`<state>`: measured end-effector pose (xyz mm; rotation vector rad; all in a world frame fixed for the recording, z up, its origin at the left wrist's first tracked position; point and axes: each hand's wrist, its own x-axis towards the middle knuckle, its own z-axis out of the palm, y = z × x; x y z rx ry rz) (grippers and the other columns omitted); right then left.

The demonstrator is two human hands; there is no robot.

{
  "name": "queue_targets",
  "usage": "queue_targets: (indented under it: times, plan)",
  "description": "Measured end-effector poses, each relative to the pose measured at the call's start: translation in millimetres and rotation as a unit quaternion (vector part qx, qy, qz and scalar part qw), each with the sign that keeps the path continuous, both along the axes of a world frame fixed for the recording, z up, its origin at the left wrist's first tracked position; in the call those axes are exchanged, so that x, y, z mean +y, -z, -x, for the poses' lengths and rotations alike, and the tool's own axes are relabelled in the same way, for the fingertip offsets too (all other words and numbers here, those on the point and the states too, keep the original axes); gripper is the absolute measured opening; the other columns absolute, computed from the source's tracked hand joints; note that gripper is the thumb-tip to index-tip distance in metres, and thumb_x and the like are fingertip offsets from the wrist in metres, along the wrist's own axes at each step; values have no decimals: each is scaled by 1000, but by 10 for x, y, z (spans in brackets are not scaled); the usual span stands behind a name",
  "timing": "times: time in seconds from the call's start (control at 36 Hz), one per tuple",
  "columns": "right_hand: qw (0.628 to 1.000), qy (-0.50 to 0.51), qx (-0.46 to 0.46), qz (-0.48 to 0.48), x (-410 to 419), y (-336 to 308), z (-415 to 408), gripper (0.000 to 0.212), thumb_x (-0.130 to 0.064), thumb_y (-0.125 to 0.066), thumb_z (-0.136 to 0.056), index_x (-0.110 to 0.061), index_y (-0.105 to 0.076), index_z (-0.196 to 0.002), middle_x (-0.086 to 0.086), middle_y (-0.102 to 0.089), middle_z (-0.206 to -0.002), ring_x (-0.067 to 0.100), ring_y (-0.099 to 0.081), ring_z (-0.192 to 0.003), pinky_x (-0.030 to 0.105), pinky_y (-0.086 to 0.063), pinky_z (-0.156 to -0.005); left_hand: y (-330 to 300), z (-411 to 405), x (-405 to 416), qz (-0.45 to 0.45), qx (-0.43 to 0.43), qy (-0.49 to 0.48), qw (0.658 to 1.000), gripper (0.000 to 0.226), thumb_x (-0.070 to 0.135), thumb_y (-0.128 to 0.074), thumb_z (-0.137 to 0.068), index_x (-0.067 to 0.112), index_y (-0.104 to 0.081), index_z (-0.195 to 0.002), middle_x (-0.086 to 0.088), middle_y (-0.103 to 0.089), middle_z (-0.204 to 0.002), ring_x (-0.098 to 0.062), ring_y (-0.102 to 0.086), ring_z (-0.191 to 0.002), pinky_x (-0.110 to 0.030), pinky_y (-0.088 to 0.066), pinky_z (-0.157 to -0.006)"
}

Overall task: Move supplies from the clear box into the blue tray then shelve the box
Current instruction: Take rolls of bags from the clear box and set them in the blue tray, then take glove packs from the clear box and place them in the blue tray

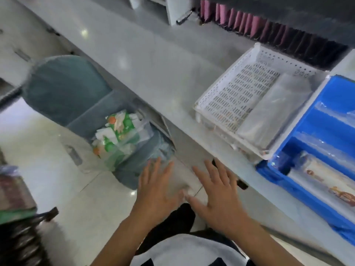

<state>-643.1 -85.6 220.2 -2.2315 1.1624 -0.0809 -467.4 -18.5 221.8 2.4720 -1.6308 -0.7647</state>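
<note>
The blue tray (299, 150) sits at the right end of the grey counter (144, 64) and holds clear-wrapped rolls and packets (326, 185). No clear box shows in the view. My left hand (155, 187) and my right hand (217, 191) hover side by side below the counter's front edge, fingers spread and straight, holding nothing. Both are over the floor, left of the blue tray.
A white perforated basket (230, 98) with a clear plastic sheet stands on the counter beside the blue tray. A grey-blue pedal bin (80, 96), lid up, holds wrappers and stands on the tiled floor under the counter. Pink and dark folders (269, 29) line the back.
</note>
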Motion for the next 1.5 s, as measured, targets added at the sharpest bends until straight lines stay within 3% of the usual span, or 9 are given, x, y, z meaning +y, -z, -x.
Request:
queue_targets:
  times: [0.25,0.58,0.94,1.03,1.17,1.25,1.36,1.44,1.5]
  plan:
    - [991,-71,43,-109,79,239,-665,73,-72,-41,-86,-47,-18,-150,-8,-3,-164,18,10,-150,47,-2,-120,135,-625,649,17,26,-134,990,83,76,-33,-78,50,-1,-151,9,13,-164,-9,26,-144,-38,6,-119]
    - [993,-76,79,-50,-187,219,-2308,70,-63,-51,-87,-36,-32,-149,0,-24,-161,24,-9,-150,50,-14,-118,387,-2250,1067,44,56,-242,968,82,66,-53,-85,45,-12,-152,8,0,-165,-19,4,-151,-41,-6,-119]
    - [961,-219,156,-62,-254,578,-3789,70,-60,-54,-87,-31,-35,-147,0,-30,-157,22,-18,-147,47,-19,-118,1032,-3506,1184,-66,142,-343,926,85,64,-56,-85,39,-13,-154,1,-1,-166,-27,-1,-151,-45,-13,-119]
    - [952,-244,167,-79,-512,830,-4296,69,-57,-58,-86,-27,-39,-146,2,-37,-153,22,-26,-144,47,-26,-115,1261,-3874,1074,-59,228,-421,876,83,54,-63,-87,33,-19,-155,-3,-11,-165,-25,-11,-150,-42,-18,-119]
    - [939,-218,178,-196,-900,1445,-5294,65,-43,-70,-83,-17,-49,-140,8,-50,-144,27,-46,-130,40,-39,-106,1511,-4335,881,21,356,-620,699,69,34,-68,-89,32,-34,-149,-3,-33,-156,-22,-40,-136,-29,-36,-98]
    - [922,-116,182,-321,-1078,1877,-5880,50,-31,-70,-86,-5,-59,-127,14,-58,-129,28,-58,-109,33,-46,-93,1689,-4507,721,10,377,-681,627,72,30,-67,-90,32,-29,-152,-5,-31,-157,-24,-40,-135,-30,-35,-95]
    - [896,-35,210,-390,-1259,2390,-6506,30,-26,-68,-87,2,-62,-97,14,-55,-87,26,-52,-75,30,-38,-60,1968,-4673,468,9,384,-723,575,76,25,-64,-91,27,-22,-154,-6,-32,-156,-23,-42,-131,-28,-34,-93]
    - [895,-19,248,-370,-1352,2773,-6790,30,-23,-71,-86,-13,-47,-70,7,-43,-67,20,-42,-57,26,-32,-50,2150,-4747,300,24,389,-741,547,70,23,-64,-91,27,-29,-150,0,-46,-141,-13,-47,-108,-23,-37,-83]
    - [893,-17,273,-358,-1387,2998,-6921,31,-23,-71,-86,-11,-47,-71,7,-41,-65,20,-40,-55,27,-34,-52,2249,-4769,239,32,385,-753,533,71,24,-64,-89,29,-28,-150,4,-45,-134,-9,-43,-105,-25,-35,-83]
